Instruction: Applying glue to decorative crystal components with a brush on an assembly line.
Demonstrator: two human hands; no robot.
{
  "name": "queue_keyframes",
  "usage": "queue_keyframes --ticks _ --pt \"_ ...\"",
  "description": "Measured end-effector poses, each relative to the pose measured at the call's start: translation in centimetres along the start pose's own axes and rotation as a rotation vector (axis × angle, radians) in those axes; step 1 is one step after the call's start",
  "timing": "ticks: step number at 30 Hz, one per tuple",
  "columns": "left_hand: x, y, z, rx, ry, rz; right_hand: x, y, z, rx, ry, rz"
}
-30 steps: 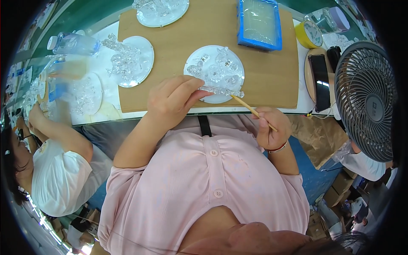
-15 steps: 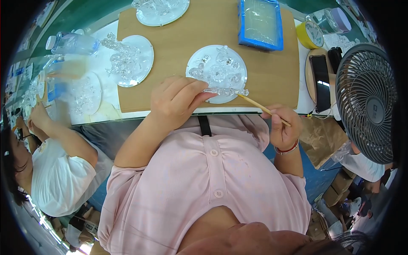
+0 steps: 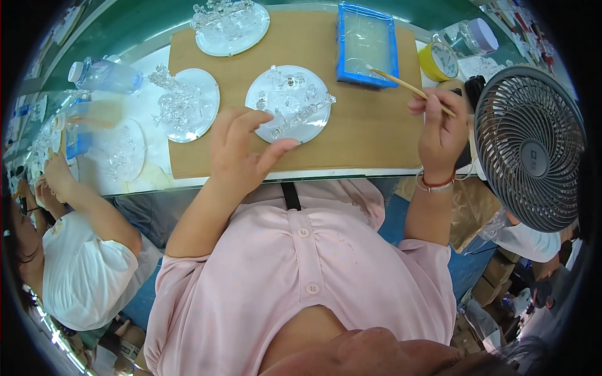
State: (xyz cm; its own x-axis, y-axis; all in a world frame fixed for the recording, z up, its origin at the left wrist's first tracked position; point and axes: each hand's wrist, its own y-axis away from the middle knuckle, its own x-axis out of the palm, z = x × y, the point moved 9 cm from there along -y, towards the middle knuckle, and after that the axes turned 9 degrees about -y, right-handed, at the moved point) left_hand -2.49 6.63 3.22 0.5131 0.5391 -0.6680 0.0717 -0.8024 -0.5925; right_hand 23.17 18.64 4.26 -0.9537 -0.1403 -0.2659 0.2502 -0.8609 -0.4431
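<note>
My left hand (image 3: 239,147) is open beside the middle white round plate (image 3: 313,130), thumb and fingers apart and holding nothing. On that plate lies a long clear plastic-looking piece (image 3: 305,115), slanting across several smaller clear pieces. My right hand (image 3: 444,128) pinches a thin wooden-handled brush (image 3: 409,87). The brush's pale tip reaches over a shallow tray with blue edges (image 3: 366,80), which has a pale, translucent surface inside. Whether the tip touches that surface, I cannot tell.
Brown cardboard (image 3: 238,164) covers the tabletop. More plates of clear pieces stand at the left (image 3: 210,103) and far side (image 3: 254,44). At the right are a yellow tape roll (image 3: 428,62), a lidded jar (image 3: 461,39) and a fan (image 3: 530,147). A co-worker (image 3: 88,269) sits at the left.
The long clear piece has left my left hand and now rests on the plate; that hand has opened. My right hand has carried the brush up and right to the blue-edged tray.
</note>
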Motion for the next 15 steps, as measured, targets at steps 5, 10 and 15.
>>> queue_keyframes --ticks 5,10,15 --pt "-1.4 -0.8 0.8 -0.040 0.027 -0.085 1.4 -0.7 -0.7 0.040 0.113 0.088" --pt "0.9 0.4 2.2 -0.180 0.138 0.136 -0.2 0.1 0.3 -0.004 -0.042 -0.034" --pt "1.4 0.6 2.2 -0.270 0.247 0.189 0.3 2.9 2.0 -0.001 -0.247 -0.007"
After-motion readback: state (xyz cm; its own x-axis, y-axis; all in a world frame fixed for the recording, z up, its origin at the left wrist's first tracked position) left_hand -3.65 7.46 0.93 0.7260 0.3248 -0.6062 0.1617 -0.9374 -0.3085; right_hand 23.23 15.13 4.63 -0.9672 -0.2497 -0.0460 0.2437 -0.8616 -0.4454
